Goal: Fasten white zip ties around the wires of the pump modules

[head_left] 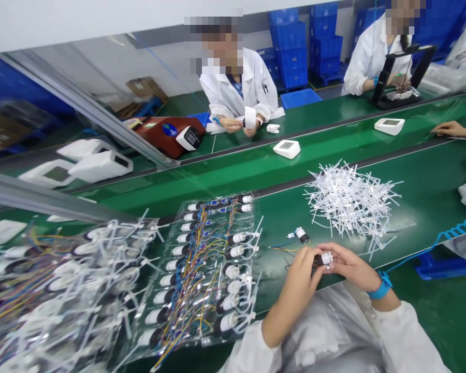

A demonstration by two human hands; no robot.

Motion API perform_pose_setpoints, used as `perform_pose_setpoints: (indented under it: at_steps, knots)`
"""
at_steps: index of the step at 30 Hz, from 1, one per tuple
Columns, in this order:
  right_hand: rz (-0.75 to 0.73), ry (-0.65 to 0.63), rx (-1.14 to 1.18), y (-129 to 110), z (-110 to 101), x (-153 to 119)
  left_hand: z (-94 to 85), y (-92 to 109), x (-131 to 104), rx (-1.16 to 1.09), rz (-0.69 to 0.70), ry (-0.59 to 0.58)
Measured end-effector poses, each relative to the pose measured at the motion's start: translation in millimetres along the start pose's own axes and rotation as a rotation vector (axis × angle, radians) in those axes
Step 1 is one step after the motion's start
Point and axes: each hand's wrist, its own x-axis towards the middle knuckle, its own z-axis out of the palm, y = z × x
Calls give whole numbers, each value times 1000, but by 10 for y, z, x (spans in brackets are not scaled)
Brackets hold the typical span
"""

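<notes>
Between my two hands, close to the bench's near edge, is a small cylindrical pump (pixel 325 258) with a black sleeve and a white end. The fingers of my left hand (pixel 303 268) close on its black side. My right hand (pixel 351 263) grips the white end from the other side, a blue band around its wrist. Just beyond my left hand another pump (pixel 302 235) lies on the green bench with thin coloured wires. To the left, a clear plastic tray (pixel 202 269) carries rows of similar pumps, several with white cable ties on them.
A heap of white cable ties (pixel 349 199) lies ahead of my hands. More trays of wired pumps (pixel 62 290) fill the left. White display devices (pixel 287 149) sit on the conveyor (pixel 241 173). Co-workers sit across it. A coiled blue cord (pixel 456 228) runs at right.
</notes>
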Motion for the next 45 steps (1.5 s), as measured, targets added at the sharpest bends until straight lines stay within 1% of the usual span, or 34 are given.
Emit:
perform_pose_setpoints:
  at_steps: [4,6,8,10,12,13,15,18,22,24,27,30,32,35,37,39,42,45]
  knots:
    - [30,-35,8,-1,-17,-24,-44,12,38,90,9,-86]
    - [29,-54,23,4,-25,-19,-60,39,39,87,31,-91]
    - [13,-61,40,12,-28,-6,-52,63,21,77,59,-42]
    - [-12,-61,55,19,-27,10,-18,72,-16,79,59,39]
    - [-29,-62,64,28,-27,20,32,63,-56,79,15,88]
    - [-31,-64,61,34,-29,23,56,52,-70,70,-14,86]
    - [-34,-58,42,56,-35,26,93,26,-79,44,-47,40]
    - [-61,-32,-2,101,-46,27,108,-12,-45,33,-27,-27]
    - [-118,-23,-57,135,-45,21,86,-37,4,59,16,-69]
    - [-131,-36,-71,134,-41,16,81,-39,0,73,28,-84]
    - [-138,-75,-66,125,-41,20,87,-24,-36,57,34,-76]
    - [-149,-99,-38,105,-42,37,91,6,-79,-37,33,-52]
    - [-168,-90,-18,88,-39,47,87,23,-102,-123,-8,7]
    - [-185,-60,-1,71,-26,46,72,14,-117,-262,-163,99]
    - [-179,-39,21,68,-9,35,58,-20,-111,-354,-268,119]
    - [-166,-14,33,60,16,21,47,-66,-97,-451,-324,131]
    - [-130,15,-42,-11,76,1,40,-120,-74,-592,-328,194]
    - [-104,38,-223,-206,134,7,50,-133,-63,-641,-321,244]
